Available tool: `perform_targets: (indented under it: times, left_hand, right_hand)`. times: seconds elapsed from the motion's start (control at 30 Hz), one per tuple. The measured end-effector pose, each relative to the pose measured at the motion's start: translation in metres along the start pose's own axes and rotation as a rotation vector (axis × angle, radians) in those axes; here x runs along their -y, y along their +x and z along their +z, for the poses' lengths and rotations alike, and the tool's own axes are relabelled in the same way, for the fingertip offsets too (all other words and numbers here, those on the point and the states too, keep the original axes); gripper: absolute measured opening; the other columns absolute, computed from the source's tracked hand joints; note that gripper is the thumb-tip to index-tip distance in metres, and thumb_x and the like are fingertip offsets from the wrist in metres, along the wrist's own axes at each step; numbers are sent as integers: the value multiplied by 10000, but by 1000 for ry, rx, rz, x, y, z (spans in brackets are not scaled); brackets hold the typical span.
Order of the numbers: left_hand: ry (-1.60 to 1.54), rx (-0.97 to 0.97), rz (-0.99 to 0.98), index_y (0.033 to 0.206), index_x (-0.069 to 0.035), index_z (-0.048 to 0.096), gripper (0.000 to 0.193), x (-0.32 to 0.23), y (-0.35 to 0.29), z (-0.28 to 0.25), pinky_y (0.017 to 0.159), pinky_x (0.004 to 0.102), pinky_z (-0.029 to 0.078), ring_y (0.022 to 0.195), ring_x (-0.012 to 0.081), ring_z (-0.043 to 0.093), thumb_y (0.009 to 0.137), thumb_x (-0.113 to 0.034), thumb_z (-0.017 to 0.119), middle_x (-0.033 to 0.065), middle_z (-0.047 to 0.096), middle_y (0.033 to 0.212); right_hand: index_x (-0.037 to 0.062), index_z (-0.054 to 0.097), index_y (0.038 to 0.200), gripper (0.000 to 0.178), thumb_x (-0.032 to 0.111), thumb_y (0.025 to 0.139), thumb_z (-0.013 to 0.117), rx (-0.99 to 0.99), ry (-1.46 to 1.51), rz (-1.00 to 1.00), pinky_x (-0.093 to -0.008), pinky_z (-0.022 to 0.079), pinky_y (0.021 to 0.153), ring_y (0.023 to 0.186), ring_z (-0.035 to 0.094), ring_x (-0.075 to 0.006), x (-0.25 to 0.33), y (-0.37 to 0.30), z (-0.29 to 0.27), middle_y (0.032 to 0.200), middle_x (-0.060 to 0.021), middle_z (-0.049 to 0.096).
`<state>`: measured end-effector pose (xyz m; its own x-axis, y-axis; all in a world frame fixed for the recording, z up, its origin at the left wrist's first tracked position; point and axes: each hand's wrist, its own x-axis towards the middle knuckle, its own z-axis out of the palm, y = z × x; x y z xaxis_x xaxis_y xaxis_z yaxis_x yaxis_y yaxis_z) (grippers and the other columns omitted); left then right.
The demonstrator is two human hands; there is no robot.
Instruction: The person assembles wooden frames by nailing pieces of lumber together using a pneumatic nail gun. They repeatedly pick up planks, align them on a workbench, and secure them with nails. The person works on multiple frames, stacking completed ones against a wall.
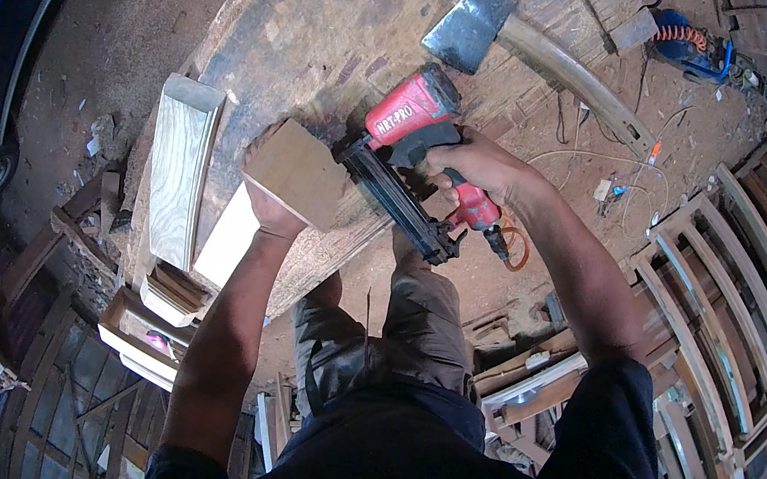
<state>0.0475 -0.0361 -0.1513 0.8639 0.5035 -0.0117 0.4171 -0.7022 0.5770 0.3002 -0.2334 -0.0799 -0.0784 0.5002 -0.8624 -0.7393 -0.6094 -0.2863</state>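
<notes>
My left hand [274, 215] is closed around a wooden block [297, 172] with a flat, squarish face, held up over the workbench. My right hand [479, 167] grips the handle of a red and black pneumatic nail gun [412, 115]. The gun's front end reaches the block's right edge; whether they touch I cannot tell. An orange air hose [519, 249] hangs from the gun's handle. Left of the block lies a pale grained board [178, 170], with a whiter wood piece [230, 236] below the block.
The worn workbench [329, 17] curves across the view. On it rests an axe-like tool with a broad steel head [470, 26] and a wooden handle. A drawer-like wooden box [125, 328] stands lower left. Slatted wooden frames [726, 317] stack at right, and a blue machine [689, 52] sits beyond.
</notes>
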Motion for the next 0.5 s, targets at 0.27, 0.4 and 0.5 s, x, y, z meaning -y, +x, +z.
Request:
perform_targets:
  times: [0.27, 0.4, 0.5]
  left_hand:
    - [-89, 57, -25, 1221, -140, 689, 731, 11, -10, 7, 1074, 518, 356, 1263, 368, 527, 691, -626, 822, 125, 629, 1300]
    - [185, 165, 142, 1267, -166, 685, 758, 10, -8, -2, 1114, 532, 332, 1324, 368, 490, 717, -680, 775, 119, 615, 1359]
    - [230, 122, 187, 1259, -159, 694, 776, 11, -5, -2, 1111, 541, 344, 1319, 381, 497, 706, -697, 774, 126, 624, 1347]
  right_hand:
    - [39, 599, 780, 97, 88, 817, 674, 19, -65, -42, -315, 457, 471, 541, 534, -149, -4, -5, -2, 677, -41, 558]
    - [36, 598, 769, 103, 91, 820, 670, 41, -95, -50, -322, 462, 483, 555, 541, -152, -10, -3, -8, 678, -38, 561]
    - [40, 595, 756, 113, 100, 817, 668, 53, -111, -39, -327, 466, 500, 566, 544, -150, -10, -2, -11, 679, -36, 560]
